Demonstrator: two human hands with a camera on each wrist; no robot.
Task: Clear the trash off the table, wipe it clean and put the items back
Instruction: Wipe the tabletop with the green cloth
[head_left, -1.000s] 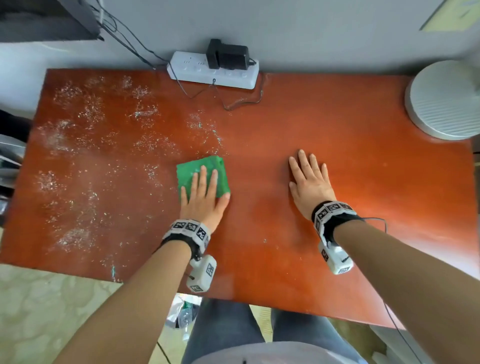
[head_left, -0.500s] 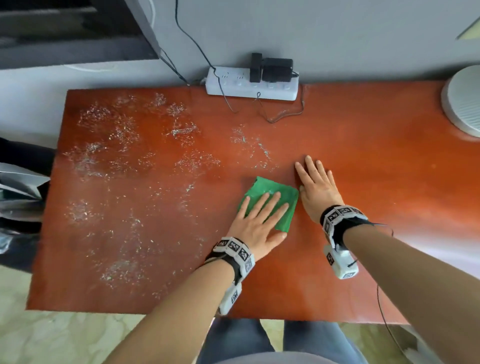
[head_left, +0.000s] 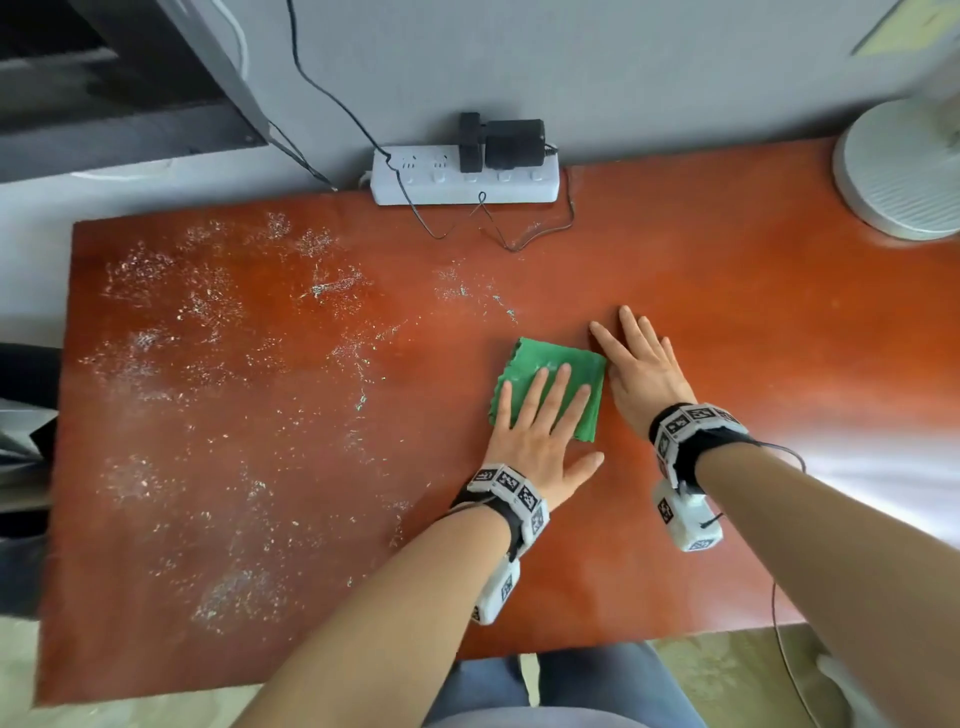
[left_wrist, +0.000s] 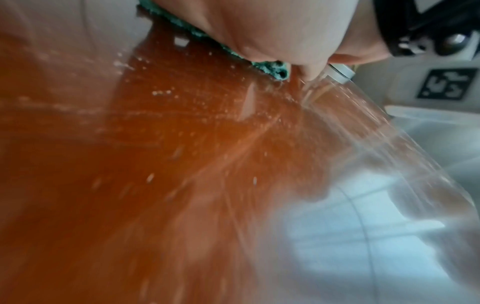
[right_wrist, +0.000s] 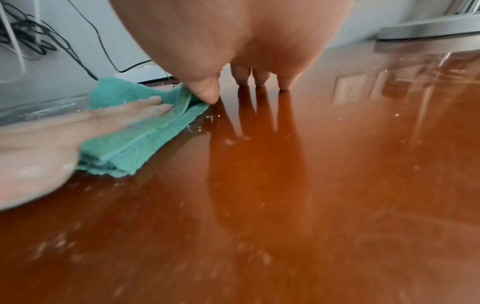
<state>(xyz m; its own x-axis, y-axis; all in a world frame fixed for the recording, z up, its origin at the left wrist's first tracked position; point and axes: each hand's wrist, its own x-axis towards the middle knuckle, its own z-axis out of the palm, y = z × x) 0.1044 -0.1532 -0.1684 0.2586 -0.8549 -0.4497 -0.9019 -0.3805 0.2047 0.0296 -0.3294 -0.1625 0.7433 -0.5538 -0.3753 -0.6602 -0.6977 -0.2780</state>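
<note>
A folded green cloth (head_left: 558, 364) lies on the red-brown table (head_left: 727, 322) just right of centre. My left hand (head_left: 540, 415) presses flat on it with straight, spread fingers. My right hand (head_left: 641, 371) lies flat on the bare wood right beside the cloth, its thumb at the cloth's edge. The right wrist view shows the cloth (right_wrist: 145, 127) under the left hand's fingers (right_wrist: 145, 105) and my right hand's fingertips (right_wrist: 259, 80) on the shiny wood. Only the cloth's edge (left_wrist: 270, 69) shows under the palm in the left wrist view. White crumbs and dust (head_left: 218, 374) cover the table's left half.
A white power strip (head_left: 441, 182) with a black adapter (head_left: 504, 143) and thin cables sits at the table's back edge. A round white fan base (head_left: 904, 176) stands at the back right corner. A dark object lies off the table's left edge.
My left hand has slid the cloth to the right, from the table's middle until it lies against my right hand. The right hand has stayed flat in place.
</note>
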